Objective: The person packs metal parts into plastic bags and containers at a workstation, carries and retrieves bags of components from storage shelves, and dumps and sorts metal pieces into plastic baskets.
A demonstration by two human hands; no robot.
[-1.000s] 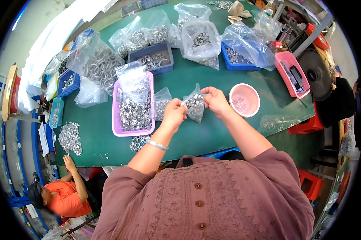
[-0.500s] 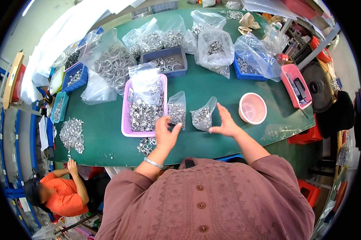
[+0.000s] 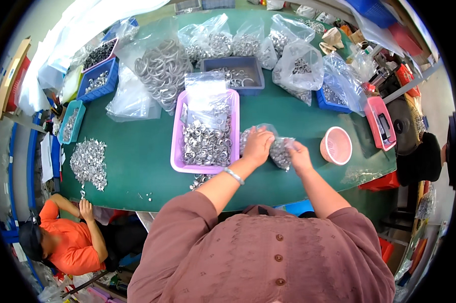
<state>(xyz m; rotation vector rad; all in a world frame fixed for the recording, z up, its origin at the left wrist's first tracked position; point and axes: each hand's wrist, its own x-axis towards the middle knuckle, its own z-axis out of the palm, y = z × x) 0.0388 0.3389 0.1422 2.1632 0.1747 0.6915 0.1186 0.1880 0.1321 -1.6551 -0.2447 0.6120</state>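
Note:
Two small clear plastic bags of little metal parts lie side by side on the green table in front of me. My left hand (image 3: 259, 147) reaches across the left bag (image 3: 245, 140), its fingers bent down onto the plastic where the bags meet; its fingertips are partly hidden. My right hand (image 3: 299, 157) pinches the right side of the right bag (image 3: 279, 153). Left of the hands, a lilac tray (image 3: 176, 141) holds metal rings with a clear bag on top. A few loose rings (image 3: 201, 180) lie at its near edge, partly behind my left forearm.
A pink perforated cup (image 3: 336, 146) stands to the right. Large bags of rings (image 3: 162, 68) and a grey-blue bin (image 3: 258, 81) line the back. At left, a co-worker in orange (image 3: 76, 245) sits by a pile of metal pieces (image 3: 88, 164). A pink basket (image 3: 380, 123) is far right.
My left hand has moved right, from beside the left bag onto the bags. My right hand has closed on the right bag, and the bags are now together. The whole view has shifted.

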